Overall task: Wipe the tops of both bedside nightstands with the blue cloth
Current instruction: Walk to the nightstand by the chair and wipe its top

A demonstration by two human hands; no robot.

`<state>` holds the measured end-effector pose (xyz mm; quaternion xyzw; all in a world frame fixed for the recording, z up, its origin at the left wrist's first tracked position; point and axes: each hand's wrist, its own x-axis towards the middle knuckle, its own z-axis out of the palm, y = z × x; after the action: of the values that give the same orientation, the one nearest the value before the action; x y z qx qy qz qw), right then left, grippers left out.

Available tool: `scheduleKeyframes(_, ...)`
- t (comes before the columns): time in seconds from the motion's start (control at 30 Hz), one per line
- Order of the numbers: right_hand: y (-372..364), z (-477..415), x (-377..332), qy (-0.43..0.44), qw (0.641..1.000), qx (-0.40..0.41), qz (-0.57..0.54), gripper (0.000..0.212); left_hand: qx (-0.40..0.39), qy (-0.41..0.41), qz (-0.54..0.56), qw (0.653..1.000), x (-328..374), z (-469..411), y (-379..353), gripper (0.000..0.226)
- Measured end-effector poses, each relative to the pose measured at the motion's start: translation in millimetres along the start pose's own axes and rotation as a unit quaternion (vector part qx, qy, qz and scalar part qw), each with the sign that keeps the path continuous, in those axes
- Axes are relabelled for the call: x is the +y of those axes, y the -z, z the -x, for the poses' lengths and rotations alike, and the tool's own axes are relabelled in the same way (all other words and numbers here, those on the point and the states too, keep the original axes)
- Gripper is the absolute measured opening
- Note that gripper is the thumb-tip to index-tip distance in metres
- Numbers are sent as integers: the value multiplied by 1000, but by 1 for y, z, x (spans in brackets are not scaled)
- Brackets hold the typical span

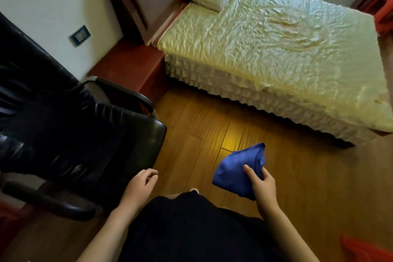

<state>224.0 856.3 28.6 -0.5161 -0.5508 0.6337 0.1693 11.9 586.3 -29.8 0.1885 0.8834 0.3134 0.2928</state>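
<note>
I am standing on the wood floor (pixel 297 176), looking down past my dark clothing. My right hand (pixel 262 185) is holding the cloth (pixel 236 173) out in front at about waist level, clear of my body, probably so it stays bunched and ready to press flat. The grip is pinching it: thumb lying across the near face, fingers curling behind, hidden by the fabric. Most of the cloth is sticking out up and to the left of that grip, one corner pointing toward the bed (pixel 276 49).

My left hand (pixel 139 185) is hanging empty, fingers loosely curled, just beside the black chair (pixel 85 134).

The near nightstand (pixel 127 66) is sitting well ahead and to my left, between chair and bed, against the wall; its top looks bare. The chair is partly blocking the way, so I judge I am needing to step around it. The second nightstand is not in view.
</note>
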Motion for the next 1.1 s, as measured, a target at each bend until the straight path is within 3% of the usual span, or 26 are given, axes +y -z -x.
scheduleKeyframes(0.23,9,-131,-85,3,999,32,26,20,5,-46,26,999,109,-140,22,26)
scheduleKeyframes(0.43,-37,-283,-152,4,999,-19,51,22,47,12,80,996,142,-252,20,24)
scheduleKeyframes(0.63,-125,-424,-244,8,983,-150,104,24,146,138,154,967,171,-325,32,22)
scheduleKeyframes(0.83,-236,-507,-317,26,935,-298,192,11,246,232,213,917,184,-360,55,20)
scheduleKeyframes(1.1,-395,-563,-347,73,878,-377,288,7,313,310,272,856,163,-425,87,15)
